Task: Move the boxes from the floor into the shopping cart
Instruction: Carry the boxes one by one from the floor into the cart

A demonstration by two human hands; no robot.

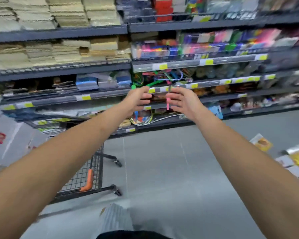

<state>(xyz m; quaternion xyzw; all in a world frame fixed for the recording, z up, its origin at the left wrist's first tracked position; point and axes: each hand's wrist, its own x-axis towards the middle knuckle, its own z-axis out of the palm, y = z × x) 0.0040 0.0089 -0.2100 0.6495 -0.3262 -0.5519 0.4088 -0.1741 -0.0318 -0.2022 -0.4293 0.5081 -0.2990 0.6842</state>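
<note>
Frame is motion-blurred, fine detail is lost.

Shelves (59, 34) fill the top half: beige stacks on the left, mixed colourful goods on the right, yellow price tags along the rails. Grey floor (162, 161) sits below them.

Cart (86, 175) is lower left, black wire, with an orange bar (88, 180) on its near end and two wheels on the floor. A grey box (12, 140) with a red label lies tilted in the cart, above the wire side.

Boxes (297, 157) are on the floor at the right edge, yellow and white prints, well apart from the cart. A smaller yellow one lies just left of that pile.

Both bare forearms are stretched forward at shelf height. Left hand (136, 99) and right hand (181, 100) face each other, near but not touching, fingers loosely bent and spread, nothing gripped. A pink strip (168, 104) shows in the gap between them, close to the right fingertips. Cannot tell if it touches.
</note>
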